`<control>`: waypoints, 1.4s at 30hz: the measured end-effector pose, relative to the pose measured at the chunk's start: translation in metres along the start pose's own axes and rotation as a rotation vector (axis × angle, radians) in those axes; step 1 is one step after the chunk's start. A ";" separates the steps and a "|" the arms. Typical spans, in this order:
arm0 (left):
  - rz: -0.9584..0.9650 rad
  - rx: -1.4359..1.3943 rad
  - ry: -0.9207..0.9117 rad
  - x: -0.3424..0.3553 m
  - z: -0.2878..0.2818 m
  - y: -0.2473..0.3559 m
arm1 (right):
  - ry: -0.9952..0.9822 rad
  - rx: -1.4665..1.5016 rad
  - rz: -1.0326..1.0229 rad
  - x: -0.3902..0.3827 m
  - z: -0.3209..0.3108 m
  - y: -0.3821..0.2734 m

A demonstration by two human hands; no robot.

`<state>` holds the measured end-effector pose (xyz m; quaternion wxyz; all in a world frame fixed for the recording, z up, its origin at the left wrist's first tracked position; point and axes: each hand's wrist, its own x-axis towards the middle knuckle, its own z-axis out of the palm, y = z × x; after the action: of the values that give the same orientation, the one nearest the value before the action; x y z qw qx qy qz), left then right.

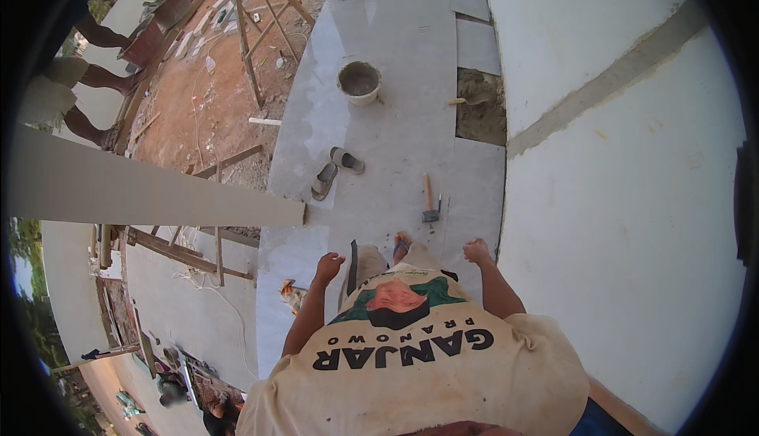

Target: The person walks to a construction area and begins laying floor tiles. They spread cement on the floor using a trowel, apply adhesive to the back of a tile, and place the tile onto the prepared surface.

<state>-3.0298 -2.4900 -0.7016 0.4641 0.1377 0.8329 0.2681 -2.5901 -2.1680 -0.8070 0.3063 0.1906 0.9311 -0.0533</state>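
My left hand point(329, 266) hangs in front of my body on the left, fingers curled in, with nothing showing in it. On the other side my right hand point(476, 251) is closed in a loose fist, also with nothing visible in it. Between and beyond them on the grey tiled floor lies a mallet point(429, 203) with a wooden handle and dark head. A thin dark rod-like tool point(439, 201) is beside it. My foot in a flip-flop point(402, 246) stands just short of the mallet. Neither hand touches these things.
A pale bucket of grey mortar point(360, 84) and a pair of sandals point(324, 181) stand ahead. Mortar bed point(481, 108) shows between tiles along the right wall point(617, 167). A column point(158, 187) and wooden trestle point(249, 33) are left; another person point(67, 80) stands near red tubs point(144, 43).
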 end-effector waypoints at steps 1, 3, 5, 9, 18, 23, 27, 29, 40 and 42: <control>0.070 -0.009 -0.121 0.019 0.029 0.050 | -0.059 0.827 0.288 -0.001 0.009 0.061; 0.073 -0.067 -0.203 0.021 0.009 0.121 | 0.216 1.553 0.554 0.034 -0.039 0.071; 0.053 -0.233 -0.242 0.016 -0.027 0.190 | 0.329 1.432 0.527 0.065 -0.136 0.049; 0.343 -0.461 -0.499 0.008 -0.062 0.394 | 0.365 1.388 0.663 0.100 -0.179 0.079; 1.308 -0.936 -1.095 -0.137 -0.189 0.668 | 0.196 1.494 0.859 0.150 -0.177 0.059; 1.214 -1.492 -0.597 -0.164 -0.188 0.741 | 0.240 1.677 1.070 0.146 -0.177 0.064; 1.239 -1.613 -0.593 -0.128 -0.166 0.775 | 0.170 1.576 1.064 0.180 -0.201 0.085; 1.233 -1.655 -0.695 -0.104 -0.158 0.793 | 0.164 1.595 1.078 0.198 -0.205 0.097; 1.559 -0.457 -1.132 0.103 -0.150 0.933 | 0.267 1.620 1.081 0.323 -0.327 0.212; 1.347 -0.422 -1.121 0.156 -0.142 0.944 | 0.403 1.451 1.058 0.318 -0.259 0.286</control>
<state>-3.2508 -1.6883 -0.2081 0.5625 0.6190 0.1606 0.5241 -2.8567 -1.7457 -0.7811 -0.0720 0.7430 0.4965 -0.4431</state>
